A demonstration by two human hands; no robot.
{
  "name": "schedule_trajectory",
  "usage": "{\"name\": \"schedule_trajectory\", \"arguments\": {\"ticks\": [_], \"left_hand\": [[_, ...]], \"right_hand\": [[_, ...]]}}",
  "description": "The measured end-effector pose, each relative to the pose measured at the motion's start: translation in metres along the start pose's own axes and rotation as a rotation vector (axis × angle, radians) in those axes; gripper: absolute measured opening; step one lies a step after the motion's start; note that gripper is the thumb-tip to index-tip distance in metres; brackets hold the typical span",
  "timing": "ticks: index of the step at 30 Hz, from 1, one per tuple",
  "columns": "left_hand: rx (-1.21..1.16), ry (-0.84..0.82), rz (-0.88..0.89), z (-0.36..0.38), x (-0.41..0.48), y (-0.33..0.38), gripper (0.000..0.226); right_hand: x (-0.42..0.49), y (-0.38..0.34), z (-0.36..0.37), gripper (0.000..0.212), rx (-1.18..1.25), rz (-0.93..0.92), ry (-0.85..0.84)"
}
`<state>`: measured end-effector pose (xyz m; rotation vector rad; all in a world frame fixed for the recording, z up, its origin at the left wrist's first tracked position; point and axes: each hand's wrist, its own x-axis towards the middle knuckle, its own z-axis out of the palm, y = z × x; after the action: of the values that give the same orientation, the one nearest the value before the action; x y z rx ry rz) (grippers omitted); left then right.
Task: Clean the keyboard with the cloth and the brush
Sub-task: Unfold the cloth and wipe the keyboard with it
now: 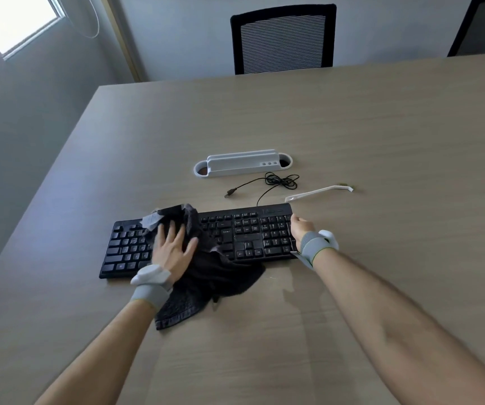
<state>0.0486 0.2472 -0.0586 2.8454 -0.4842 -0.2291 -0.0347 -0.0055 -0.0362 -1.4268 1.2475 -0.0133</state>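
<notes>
A black keyboard (244, 235) lies across the wooden table (381, 141). A dark cloth (212, 276) is draped over its middle and hangs onto the table in front. My left hand (172, 247) presses flat on the cloth, fingers spread, over the keyboard's left half. My right hand (301, 229) grips the keyboard's right edge, fingers curled around it. A white brush (318, 192) with a small bristle head lies on the table just behind the keyboard's right end, untouched.
The keyboard's black cable (276, 182) with its plug lies coiled behind the keyboard. A white cable tray (242, 165) is set into the table further back. A black mesh chair (283, 39) stands at the far edge.
</notes>
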Motion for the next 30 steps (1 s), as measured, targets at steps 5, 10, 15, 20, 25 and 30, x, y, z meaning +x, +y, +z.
{"name": "schedule_trajectory", "arguments": {"ticks": [5, 10, 15, 20, 25, 30], "left_hand": [[-0.317, 0.104, 0.210, 0.012, -0.010, 0.028, 0.032], [-0.193, -0.072, 0.494, 0.030, -0.020, 0.088, 0.046], [0.098, 0.026, 0.401, 0.028, -0.016, 0.061, 0.050], [0.101, 0.041, 0.199, 0.016, -0.007, 0.006, 0.041], [0.123, 0.087, 0.024, 0.003, 0.004, -0.041, 0.045], [0.096, 0.128, -0.266, -0.014, 0.015, -0.107, 0.037]], "right_hand": [[-0.005, 0.000, 0.001, 0.043, 0.004, 0.002, -0.001], [-0.005, 0.000, 0.002, 0.042, 0.034, 0.005, 0.019], [-0.003, 0.000, 0.005, 0.040, 0.054, -0.005, 0.047], [-0.008, -0.004, 0.009, 0.039, 0.066, 0.018, 0.058], [-0.011, -0.005, 0.008, 0.040, 0.046, 0.030, 0.057], [-0.009, -0.004, 0.007, 0.040, 0.053, 0.014, 0.060]]}}
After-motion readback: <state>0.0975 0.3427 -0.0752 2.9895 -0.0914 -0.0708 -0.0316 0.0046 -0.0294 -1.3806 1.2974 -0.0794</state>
